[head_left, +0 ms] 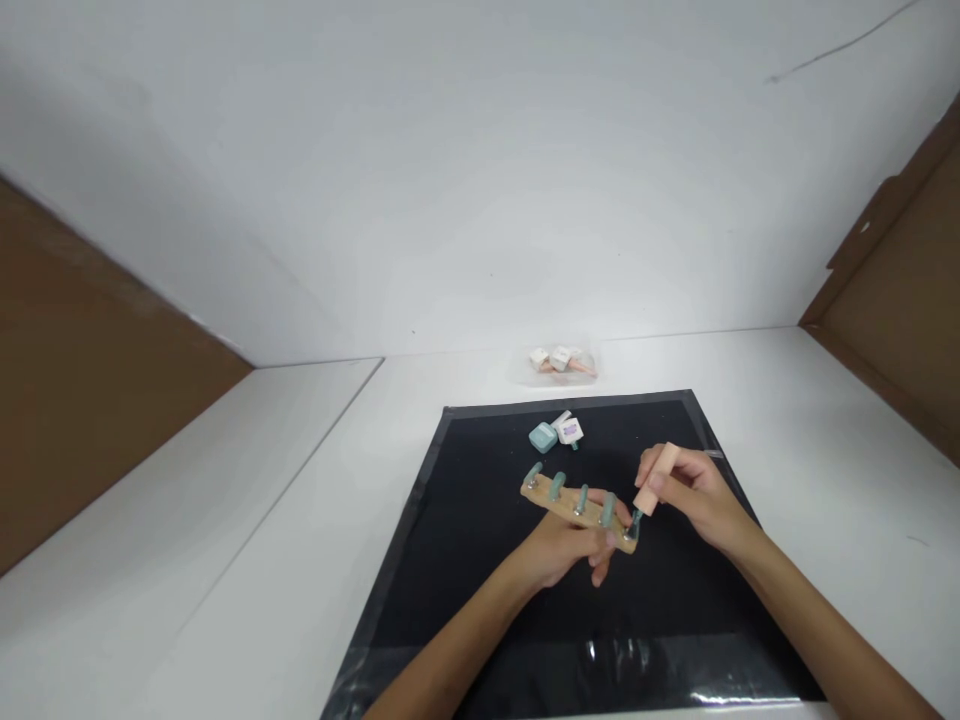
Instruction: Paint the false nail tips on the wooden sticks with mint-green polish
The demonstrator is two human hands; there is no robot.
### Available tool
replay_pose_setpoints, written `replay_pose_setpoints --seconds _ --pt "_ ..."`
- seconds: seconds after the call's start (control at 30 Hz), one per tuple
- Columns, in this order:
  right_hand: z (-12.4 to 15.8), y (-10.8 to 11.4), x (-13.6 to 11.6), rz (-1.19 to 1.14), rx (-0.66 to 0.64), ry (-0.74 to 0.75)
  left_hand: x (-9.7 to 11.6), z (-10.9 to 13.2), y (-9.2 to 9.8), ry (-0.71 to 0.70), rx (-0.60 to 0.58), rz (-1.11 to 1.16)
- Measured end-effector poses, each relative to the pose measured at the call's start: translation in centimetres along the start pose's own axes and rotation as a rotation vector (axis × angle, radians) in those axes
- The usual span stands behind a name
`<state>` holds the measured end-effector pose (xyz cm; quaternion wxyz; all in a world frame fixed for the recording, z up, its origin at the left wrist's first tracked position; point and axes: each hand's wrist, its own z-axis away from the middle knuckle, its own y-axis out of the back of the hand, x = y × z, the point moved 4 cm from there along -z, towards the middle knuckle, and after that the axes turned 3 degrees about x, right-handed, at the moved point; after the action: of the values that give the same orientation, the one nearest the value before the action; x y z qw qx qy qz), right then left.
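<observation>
My left hand [564, 548] grips a narrow wooden nail stand [566, 502] near its right end, holding it tilted above the black mat. Several green false nails [582, 498] stand up along it in a row. Between the fingers and thumb of my right hand [691, 492] is a nail polish brush with a peach handle [657, 480]. Its dark green tip [636, 520] meets the nail at the stand's right end; the contact itself is too small to make out fully.
A green polish bottle [543, 437] and a white one with a purple mark [571, 431] lie on the black mat [465, 560]. Behind the mat, a clear tray [525, 372] holds white-and-peach items. Brown cardboard panels [90, 370] flank the white table, and a white wall rises behind.
</observation>
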<state>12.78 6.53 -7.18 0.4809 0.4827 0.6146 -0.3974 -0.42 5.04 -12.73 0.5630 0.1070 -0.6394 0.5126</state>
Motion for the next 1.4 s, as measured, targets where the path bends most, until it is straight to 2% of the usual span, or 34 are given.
replay_pose_setpoints --seconds 0.17,0.33,0.6,0.9,1.03,1.4 --pt "0.0 0.3 0.3 0.026 0.044 -0.004 0.1 0.1 0.3 0.032 0.021 -0.126" --pt "-0.1 0.5 0.9 0.043 0.056 -0.009 0.6 0.3 0.5 0.043 -0.01 -0.225" --pt "-0.2 0.8 1.0 0.069 0.167 0.022 1.4 0.4 0.8 0.033 0.02 -0.38" --pt "0.2 -0.1 0.5 0.088 -0.077 0.044 1.7 0.4 0.6 0.035 0.019 -0.444" --pt "0.2 -0.2 0.5 0.078 -0.113 0.057 1.5 0.4 0.6 0.041 0.023 -0.418" --pt "-0.2 0.4 0.3 0.123 0.095 0.097 1.7 0.3 0.4 0.055 0.033 -0.374"
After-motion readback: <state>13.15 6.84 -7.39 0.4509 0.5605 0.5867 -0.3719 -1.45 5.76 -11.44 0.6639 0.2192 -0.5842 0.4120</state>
